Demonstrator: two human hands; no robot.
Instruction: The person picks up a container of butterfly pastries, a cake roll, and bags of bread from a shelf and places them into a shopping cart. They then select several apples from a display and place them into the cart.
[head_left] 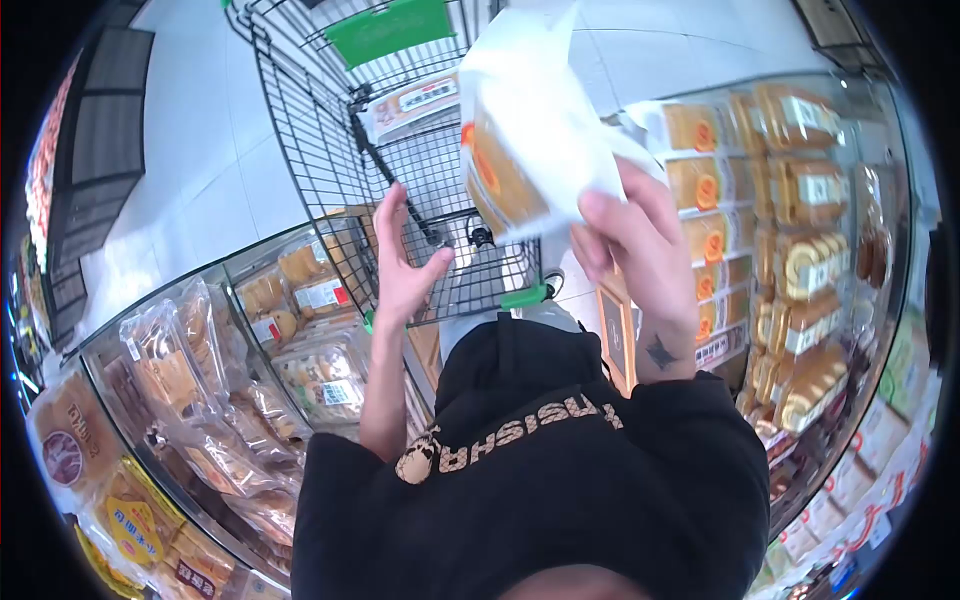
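Note:
My right hand (640,225) grips a packaged bread loaf (510,170) by the corner of its wrapper. The wrapper is white with a see-through side, where brown bread and an orange logo show. It is held tilted above the shopping cart (290,120), a dark wire cart with green plastic parts. My left hand (405,260) is raised empty beside the cart's near edge, fingers and thumb apart. Inside the cart, toward its far end, lies a flat package (415,103) with a printed label.
On the right, a display case holds rows of similar bread packs (703,185) and wrapped rolls (815,265). To the left, another case holds bagged pastries (165,365) and clear boxes of baked goods (325,380). Dark shelving (105,130) stands beyond the pale tiled floor (200,130).

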